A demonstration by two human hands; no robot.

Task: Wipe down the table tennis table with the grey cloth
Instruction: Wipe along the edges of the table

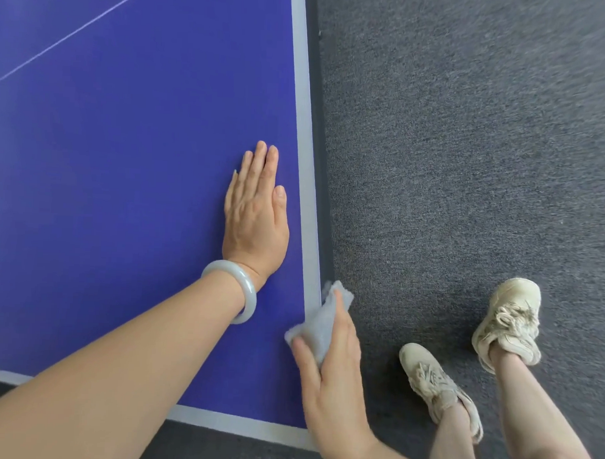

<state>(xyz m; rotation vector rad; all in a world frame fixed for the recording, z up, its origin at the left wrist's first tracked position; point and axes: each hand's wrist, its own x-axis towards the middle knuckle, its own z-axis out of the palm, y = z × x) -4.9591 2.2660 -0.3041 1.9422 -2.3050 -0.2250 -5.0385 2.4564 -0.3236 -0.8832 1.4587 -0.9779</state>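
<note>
The floor is covered by a dark grey short-pile carpet (pixel 468 149), finely speckled, which is seen across the whole right side and in a narrow strip at the lower left. It is lit softly and evenly; only faint shadows are cast.

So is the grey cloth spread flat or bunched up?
Bunched: the grey cloth sits wadded in the right hand at the table edge.

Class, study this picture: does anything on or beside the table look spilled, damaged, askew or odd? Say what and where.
Nothing stands out. The blue table shows no spill or damage. The left hand lies flat on it; the right hand grips the grey cloth at its side edge.
</note>
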